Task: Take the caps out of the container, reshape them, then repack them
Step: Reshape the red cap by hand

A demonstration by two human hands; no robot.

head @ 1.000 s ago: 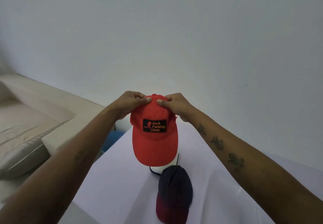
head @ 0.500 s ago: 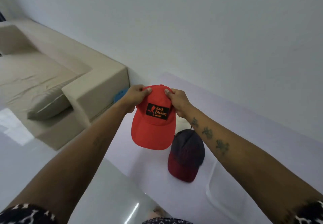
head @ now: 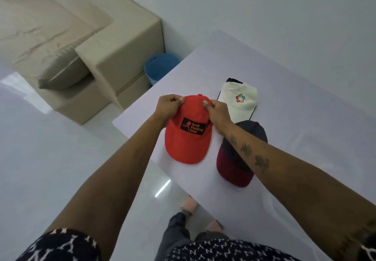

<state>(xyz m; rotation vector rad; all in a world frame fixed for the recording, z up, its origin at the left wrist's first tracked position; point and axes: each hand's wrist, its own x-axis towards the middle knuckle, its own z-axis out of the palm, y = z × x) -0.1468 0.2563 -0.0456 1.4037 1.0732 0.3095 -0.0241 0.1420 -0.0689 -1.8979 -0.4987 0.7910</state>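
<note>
A red cap [head: 188, 138] with a black patch reading "Back Packing Gear" is held low over the white table [head: 295, 102], brim toward me. My left hand [head: 168, 107] pinches the crown's left side and my right hand [head: 217, 113] pinches its right side. To the right lies a navy cap with a maroon brim [head: 234, 167], partly under my right forearm. Behind it a white cap [head: 239, 96] with a coloured logo sits on a dark-edged container [head: 234, 80], mostly hidden.
A beige sofa [head: 122, 57] with a cushion [head: 63, 73] stands to the left of the table. A blue bin [head: 160, 67] sits between sofa and table. The glossy white floor [head: 61, 159] and my feet show below the table's near edge.
The red cap came down from in front of the wall to just above the table, both hands still on its crown. The view tilted down, revealing the white cap and the sofa.
</note>
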